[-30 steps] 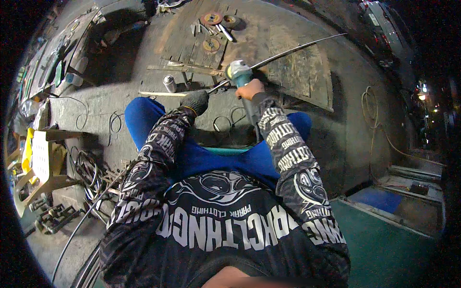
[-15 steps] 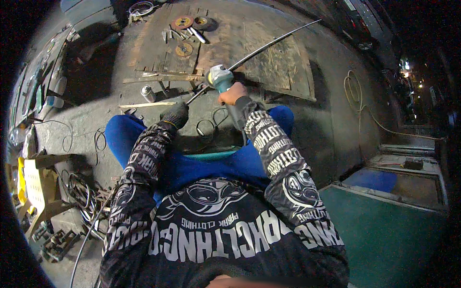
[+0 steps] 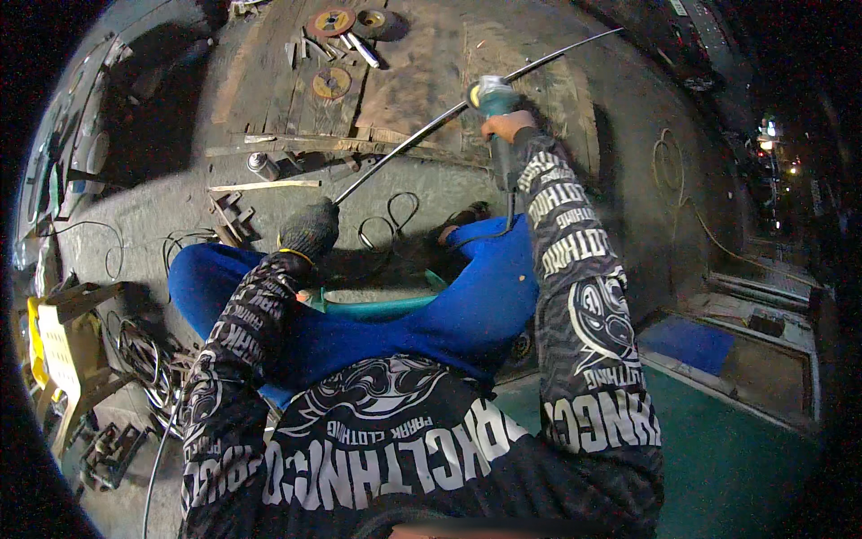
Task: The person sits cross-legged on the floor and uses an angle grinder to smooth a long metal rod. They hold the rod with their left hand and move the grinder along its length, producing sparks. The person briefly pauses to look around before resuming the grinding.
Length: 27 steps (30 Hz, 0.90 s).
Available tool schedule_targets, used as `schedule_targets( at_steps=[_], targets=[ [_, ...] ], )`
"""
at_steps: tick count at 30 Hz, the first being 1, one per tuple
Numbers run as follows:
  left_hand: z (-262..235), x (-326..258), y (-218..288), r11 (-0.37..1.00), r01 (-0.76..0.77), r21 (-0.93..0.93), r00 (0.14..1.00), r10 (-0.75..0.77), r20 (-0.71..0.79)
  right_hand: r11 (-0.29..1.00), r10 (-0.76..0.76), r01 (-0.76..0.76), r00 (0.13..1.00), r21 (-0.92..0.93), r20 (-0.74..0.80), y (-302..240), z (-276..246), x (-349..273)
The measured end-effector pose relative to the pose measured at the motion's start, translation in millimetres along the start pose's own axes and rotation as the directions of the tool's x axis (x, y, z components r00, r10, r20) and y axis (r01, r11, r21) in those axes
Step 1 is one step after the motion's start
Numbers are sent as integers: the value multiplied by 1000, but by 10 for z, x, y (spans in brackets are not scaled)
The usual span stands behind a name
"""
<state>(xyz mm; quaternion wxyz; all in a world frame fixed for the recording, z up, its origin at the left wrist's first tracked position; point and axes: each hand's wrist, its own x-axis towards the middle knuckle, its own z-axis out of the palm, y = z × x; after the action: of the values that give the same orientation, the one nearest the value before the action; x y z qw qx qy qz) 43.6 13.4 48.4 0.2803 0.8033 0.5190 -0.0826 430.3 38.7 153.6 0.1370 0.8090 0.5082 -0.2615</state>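
Observation:
My left hand, in a dark knitted glove, is closed around the near end of a long thin metal rod. The rod slants away to the far right across a low wooden work board. My bare right hand grips the body of a teal angle grinder. Its grey head and yellowish disc are at the rod, over the right part of the board; whether the disc touches the rod I cannot tell. A dark cord runs back from the grinder toward my knee.
Loose grinding discs, a cup-shaped wheel and short metal pieces lie on the board. A spray can and a wooden strip are at its near edge. Cables coil on the floor; a pale plastic chair is at left.
My right hand and the grinder have moved away and to the right along the rod. My left hand has come slightly closer and left, still on the rod's end.

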Motion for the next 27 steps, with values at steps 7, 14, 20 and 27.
schedule_targets(
  at_steps=[7,14,20,27],
  targets=[
    [67,185,4,996,35,87,997,-40,60,949,-217,229,973,-215,78,719,-325,769],
    [8,257,139,994,54,94,998,-52,-22,990,-137,140,988,35,-65,1468,-517,1534],
    [-52,187,160,974,199,108,970,-212,118,988,-151,151,986,-5,-71,1648,-660,1686],
    [-75,136,53,998,18,66,999,-20,31,918,-279,280,959,-281,44,1197,-373,1330]
  ],
)
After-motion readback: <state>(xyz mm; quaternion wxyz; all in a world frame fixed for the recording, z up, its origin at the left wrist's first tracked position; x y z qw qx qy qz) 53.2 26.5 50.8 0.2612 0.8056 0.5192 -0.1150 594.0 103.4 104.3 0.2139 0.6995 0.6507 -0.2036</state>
